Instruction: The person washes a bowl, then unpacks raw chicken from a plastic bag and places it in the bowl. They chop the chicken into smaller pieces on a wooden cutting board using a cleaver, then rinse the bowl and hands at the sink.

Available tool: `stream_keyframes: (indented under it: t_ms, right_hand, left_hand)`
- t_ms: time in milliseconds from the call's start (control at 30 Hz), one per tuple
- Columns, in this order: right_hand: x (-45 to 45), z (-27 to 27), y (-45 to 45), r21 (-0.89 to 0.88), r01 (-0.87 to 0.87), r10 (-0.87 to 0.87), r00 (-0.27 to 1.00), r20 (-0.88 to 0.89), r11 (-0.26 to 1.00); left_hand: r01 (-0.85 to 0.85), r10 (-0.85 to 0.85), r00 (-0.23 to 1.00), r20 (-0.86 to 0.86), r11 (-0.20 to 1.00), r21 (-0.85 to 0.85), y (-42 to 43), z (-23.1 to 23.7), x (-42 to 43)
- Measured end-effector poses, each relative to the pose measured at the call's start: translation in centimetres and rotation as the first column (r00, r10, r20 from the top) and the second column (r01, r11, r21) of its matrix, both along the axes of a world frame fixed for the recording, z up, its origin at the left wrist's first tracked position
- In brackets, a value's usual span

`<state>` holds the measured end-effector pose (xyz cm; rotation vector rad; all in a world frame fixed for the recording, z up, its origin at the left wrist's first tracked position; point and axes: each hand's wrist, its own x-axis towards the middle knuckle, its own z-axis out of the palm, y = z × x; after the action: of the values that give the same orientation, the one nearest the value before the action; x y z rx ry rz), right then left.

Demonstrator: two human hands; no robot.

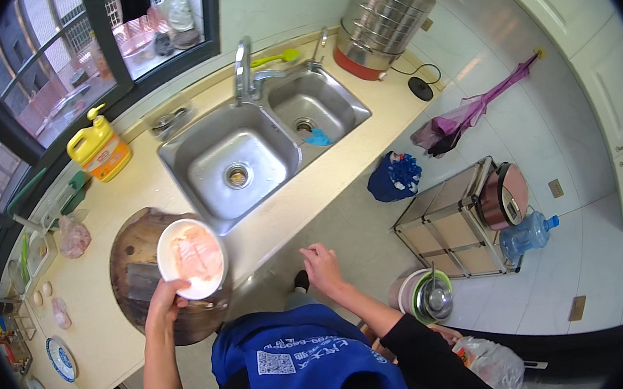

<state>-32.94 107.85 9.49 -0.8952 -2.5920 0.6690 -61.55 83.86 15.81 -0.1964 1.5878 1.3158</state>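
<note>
My left hand [168, 302] grips the near rim of a white bowl [165, 250], thumb on the inside edge. Pale pink raw meat [198, 253] lies in the bowl. The bowl is over the right part of a round wooden chopping board [122, 237], where a cleaver's broad dark blade [141, 281] lies partly hidden by the bowl. My right hand [320, 263] is in the air in front of the counter edge, fingers partly bent, holding nothing. A double-bowl steel sink [210, 148] with a faucet [245, 76] lies beyond the bowl.
A yellow detergent jug [99, 151] stands left of the sink. Bagged meat [74, 236], eggs [38, 298] and a blue-patterned plate [61, 359] are on the left counter. A blue cloth [317, 137] lies in the small basin. A steel steamer [384, 16] stands at the far right; nested basins [433, 295] are below.
</note>
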Motion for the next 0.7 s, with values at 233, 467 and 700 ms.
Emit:
stream_keyframes:
  t_ms: [233,467,700]
  right_hand:
    - [6.2,1.7,13.7,-0.09,0.047,-0.047,0.999,0.001,0.995]
    - [3.1,3.2,24.9,-0.059,0.027,-0.032,0.996,-0.079,0.998]
    - [0.2,4.2,35.9,-0.019,-0.047,0.047,0.999,0.01,0.999]
  left_hand:
    - [0.11,-0.146,0.959,0.242,0.981,0.157,18.0,-3.5,5.9]
    - [0.238,-0.245,0.961,0.132,0.969,0.063,32.2,-4.3,5.6]
    - [0.271,-0.274,0.954,0.12,0.962,0.041,46.5,-8.5,3.1]
